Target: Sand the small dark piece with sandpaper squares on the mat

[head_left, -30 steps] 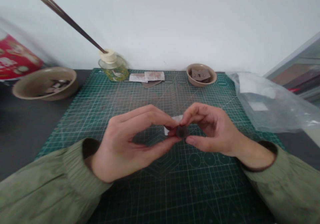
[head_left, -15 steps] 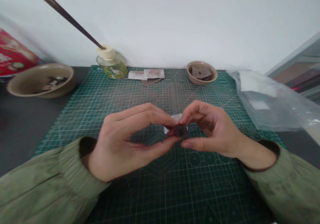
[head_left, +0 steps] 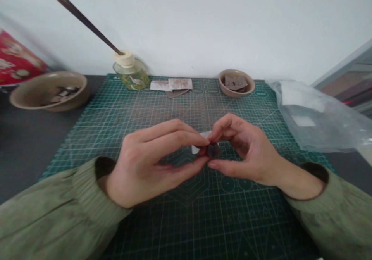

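A small dark brown, roundish piece (head_left: 214,150) is pinched between the thumb and fingertips of my left hand (head_left: 157,159). From the other side, the bent forefinger and straight thumb of my right hand (head_left: 247,151) close around its upper and lower edges. The piece's exact kind cannot be made out. Behind and below the fingertips, a white paper scrap (head_left: 205,135) partly shows; the fingers cover the rest. Beneath both hands is a green cutting mat (head_left: 186,225) with printed grid lines.
A glass reed diffuser (head_left: 132,72) stands at the back left, near stained paper strips (head_left: 177,84). Bowls with bits in them sit left (head_left: 31,101) and back right (head_left: 236,94). A clear plastic bag (head_left: 325,132) lies right; a red package (head_left: 20,58) is far left.
My right thumb has come in slightly to the left, under the dark piece. The piece's visible face looks less evenly round than before. My left hand keeps its pinch.
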### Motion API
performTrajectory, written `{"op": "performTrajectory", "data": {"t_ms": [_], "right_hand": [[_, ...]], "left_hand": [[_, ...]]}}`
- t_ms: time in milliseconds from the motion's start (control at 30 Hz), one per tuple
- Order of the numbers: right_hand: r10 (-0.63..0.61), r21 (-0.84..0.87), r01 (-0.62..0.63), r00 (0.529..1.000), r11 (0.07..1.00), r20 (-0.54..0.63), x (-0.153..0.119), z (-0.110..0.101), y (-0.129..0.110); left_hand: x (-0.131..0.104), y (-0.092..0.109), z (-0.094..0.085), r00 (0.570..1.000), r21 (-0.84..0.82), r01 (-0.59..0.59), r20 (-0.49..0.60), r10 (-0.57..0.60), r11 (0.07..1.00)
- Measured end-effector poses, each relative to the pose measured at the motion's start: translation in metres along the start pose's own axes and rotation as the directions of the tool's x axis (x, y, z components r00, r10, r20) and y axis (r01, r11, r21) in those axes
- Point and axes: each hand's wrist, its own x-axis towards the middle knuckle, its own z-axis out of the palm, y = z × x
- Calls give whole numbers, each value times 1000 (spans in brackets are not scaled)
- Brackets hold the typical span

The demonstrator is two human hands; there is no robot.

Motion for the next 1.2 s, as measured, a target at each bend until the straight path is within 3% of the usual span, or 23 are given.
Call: {"op": "performTrajectory", "data": {"t_ms": [467, 633, 733, 833, 1000, 1200], "right_hand": [[-23, -16, 24, 1000, 1000, 14, -1, -3, -1], [-92, -174, 68, 987, 982, -132, 2, -6, -1], [-162, -480, 47, 966, 876, -200, 4, -10, -1], [-216, -718, 66, 969, 693, -119, 6, -14, -3], [-173, -817, 147, 983, 557, 58, 9, -15, 0], [-154, -858, 150, 984, 492, 85, 9, -15, 3]], "left_hand": [[0, -1, -1, 1000, -9, -2, -21, 2, 1000], [-1, -11, 2, 997, 40, 73, 34, -74, 997], [-2, -23, 4, 974, 129, 111, 183, -134, 985], [-5, -33, 6, 944, 201, 99, 290, -156, 975], [-9, -38, 8, 937, 266, 80, 309, -163, 961], [-12, -37, 8, 936, 352, 65, 304, -179, 934]]}}
